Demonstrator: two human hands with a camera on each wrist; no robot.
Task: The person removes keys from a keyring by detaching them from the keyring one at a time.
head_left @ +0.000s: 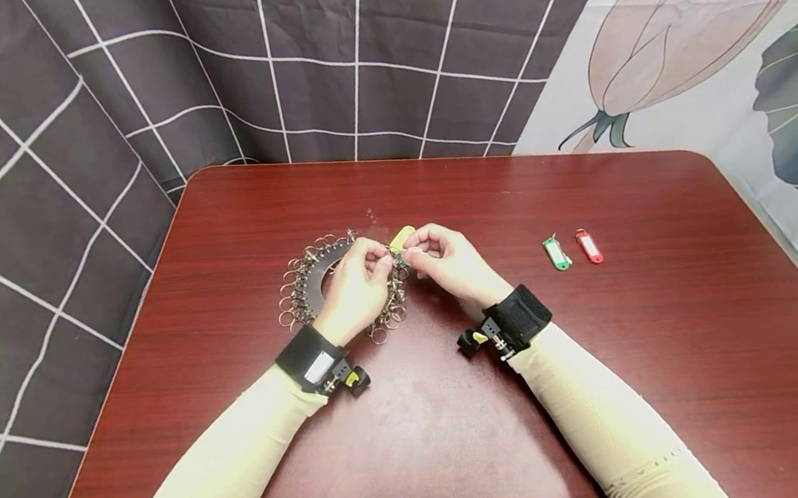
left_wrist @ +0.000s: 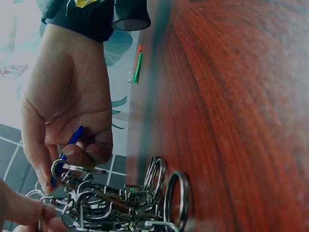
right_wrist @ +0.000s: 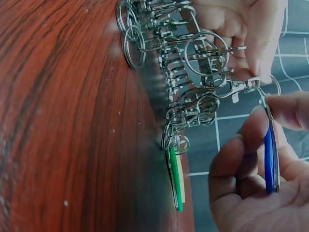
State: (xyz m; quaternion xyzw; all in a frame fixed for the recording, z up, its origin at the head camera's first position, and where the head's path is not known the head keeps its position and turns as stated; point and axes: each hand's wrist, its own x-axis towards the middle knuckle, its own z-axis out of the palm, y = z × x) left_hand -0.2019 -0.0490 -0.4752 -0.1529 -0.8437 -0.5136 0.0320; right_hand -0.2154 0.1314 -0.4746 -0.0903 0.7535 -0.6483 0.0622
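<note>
My right hand (head_left: pixel 457 262) pinches a blue key tag (right_wrist: pixel 269 159) between thumb and fingers, its split ring up against a metal snap clasp (right_wrist: pixel 237 88). My left hand (head_left: pixel 356 284) grips the end of that clasp with thumb and fingertips, as the right wrist view shows. The clasp belongs to a flat grey ring-shaped disc (head_left: pixel 315 285), its edge crowded with clasps and split rings (left_wrist: pixel 178 195). A yellow key tag (head_left: pixel 403 238) and a green key tag (right_wrist: pixel 175 179) sit at the disc's far right side. My hands hide the blue tag in the head view.
On the red-brown wooden table (head_left: pixel 395 451), a loose green key tag (head_left: pixel 556 253) and a red key tag (head_left: pixel 590 246) lie to the right. A dark gridded curtain (head_left: pixel 314 66) hangs behind the table's far edge, and a flower-print cloth (head_left: pixel 692 59) at the right.
</note>
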